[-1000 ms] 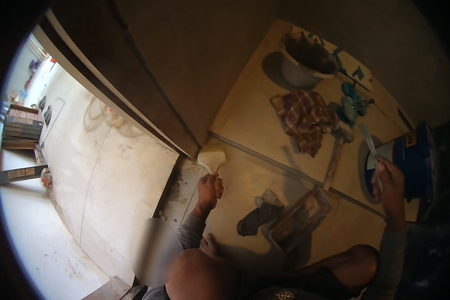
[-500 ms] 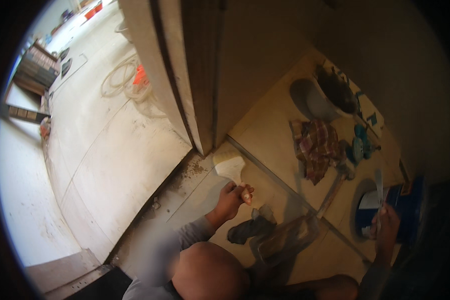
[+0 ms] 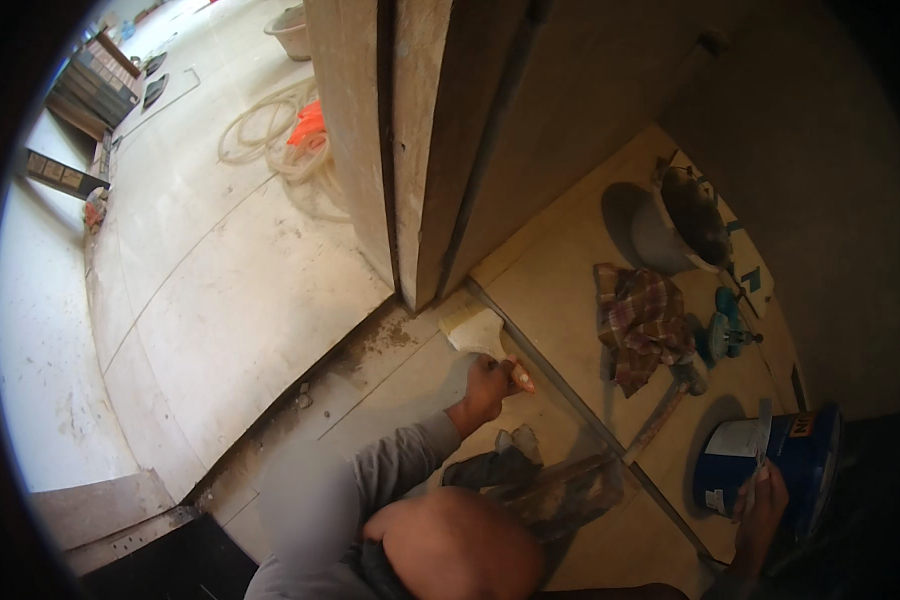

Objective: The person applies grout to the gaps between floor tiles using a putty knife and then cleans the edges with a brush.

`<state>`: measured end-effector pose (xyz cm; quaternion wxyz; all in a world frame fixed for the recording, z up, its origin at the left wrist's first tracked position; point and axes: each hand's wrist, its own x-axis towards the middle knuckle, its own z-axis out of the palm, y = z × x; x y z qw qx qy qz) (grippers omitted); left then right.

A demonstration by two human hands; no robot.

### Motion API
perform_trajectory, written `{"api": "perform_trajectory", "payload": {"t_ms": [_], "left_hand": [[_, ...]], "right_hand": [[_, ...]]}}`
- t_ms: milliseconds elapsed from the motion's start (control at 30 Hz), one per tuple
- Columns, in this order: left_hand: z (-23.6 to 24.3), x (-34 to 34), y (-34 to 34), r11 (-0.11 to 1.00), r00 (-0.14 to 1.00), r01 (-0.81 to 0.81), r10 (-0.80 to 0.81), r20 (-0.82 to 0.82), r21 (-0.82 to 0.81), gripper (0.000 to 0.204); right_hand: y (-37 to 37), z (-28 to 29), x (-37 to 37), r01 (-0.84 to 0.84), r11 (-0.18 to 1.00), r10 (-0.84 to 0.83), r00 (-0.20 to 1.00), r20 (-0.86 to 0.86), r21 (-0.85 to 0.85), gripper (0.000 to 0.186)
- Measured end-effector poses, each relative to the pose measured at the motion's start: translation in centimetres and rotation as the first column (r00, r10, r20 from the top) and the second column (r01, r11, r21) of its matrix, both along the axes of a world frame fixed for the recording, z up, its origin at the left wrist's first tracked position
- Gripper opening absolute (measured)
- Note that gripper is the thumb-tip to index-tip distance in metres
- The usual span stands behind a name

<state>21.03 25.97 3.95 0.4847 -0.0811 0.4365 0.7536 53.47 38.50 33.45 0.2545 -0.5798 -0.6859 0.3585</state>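
Note:
My left hand (image 3: 485,390) is closed around the handle of a wide paintbrush (image 3: 478,331). Its pale bristles point toward the foot of the wall corner, low over the tiled floor. On the far right, my right hand (image 3: 762,492) grips a narrow, flat-bladed tool (image 3: 765,425), blade upward; its exact kind is unclear. Behind that hand stands a blue bucket (image 3: 815,460) with a white label. A dark cloth or glove (image 3: 495,462) lies below the brush, beside a grimy rectangular tray (image 3: 580,495), partly hidden by my knee.
A hammer-like tool (image 3: 660,425) lies near a checked cloth (image 3: 642,325) and a teal power tool (image 3: 727,328). Farther back stands a mortar bucket (image 3: 660,232). The wall end (image 3: 420,150) divides this floor from a brighter area with a coiled hose (image 3: 260,125).
The whole view has shifted, so the wall and floor items appear farther right and lower. Both hands keep their holds; the brush stays close to the wall corner.

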Motion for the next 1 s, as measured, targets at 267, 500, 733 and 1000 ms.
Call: {"api": "perform_trajectory", "payload": {"t_ms": [267, 500, 733, 1000], "left_hand": [[-3.3, -1.5, 1.4, 0.991, 0.994, -0.104, 0.1, 0.043, 0.089, 0.02], [-1.5, 0.4, -2.0, 0.974, 0.972, -0.227, 0.225, 0.071, 0.017, 0.018], [-2.3, -0.2, 0.6, 0.991, 0.99, -0.095, 0.104, -0.097, 0.098, 0.021], [-2.8, 2.0, -1.6, 0.958, 0.959, -0.282, 0.282, 0.001, -0.053, 0.022]], "right_hand": [[0.2, -0.5, -0.4, -0.028, 1.0, 0.028, 1.0, -0.011, -0.007, 0.045], [0.1, -0.1, 0.3, -0.024, 1.0, 0.024, 1.0, 0.007, -0.006, 0.046], [0.3, -0.3, -0.1, 0.01, 1.0, -0.01, 1.0, 0.021, 0.004, 0.045], [-0.7, 0.4, 0.1, -0.011, 1.0, 0.011, 1.0, 0.007, -0.002, 0.044]]}}
